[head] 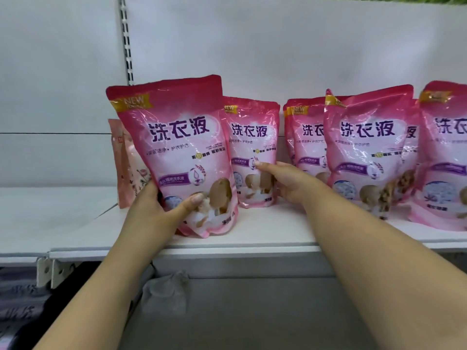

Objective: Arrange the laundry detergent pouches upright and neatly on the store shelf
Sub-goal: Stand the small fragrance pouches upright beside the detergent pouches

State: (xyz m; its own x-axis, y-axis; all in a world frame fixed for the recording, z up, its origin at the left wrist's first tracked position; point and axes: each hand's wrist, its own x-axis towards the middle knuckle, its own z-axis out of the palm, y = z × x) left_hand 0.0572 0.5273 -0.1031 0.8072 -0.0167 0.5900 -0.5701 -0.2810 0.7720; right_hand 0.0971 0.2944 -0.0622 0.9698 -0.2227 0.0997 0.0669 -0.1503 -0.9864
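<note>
**Standing a Pouch at the Shelf's Left Front Edge**

Head view: gripping the front pouch [177, 152] low down with the left hand [161, 210], thumb curled across its face and fingers wrapped behind, probably to steady the soft base while seating it near the front edge of the shelf [252, 238]. Leaning slightly left at the top, not yet standing square. Reaching in with the right hand [288, 183], fingers curled onto the lower part of the second pouch [252, 150] further back, seemingly to straighten it or draw it forward into line.

Crowding the right half of the shelf: a tilted pouch [369, 147] leaning over its neighbours, with another pouch [444, 157] cut off at the right edge. Tucked behind the held pouch toward the left rear, a paler floral pack [129, 170], likely limiting any shift leftward. Showing a grey cloth bag [164, 291] below the shelf.
</note>
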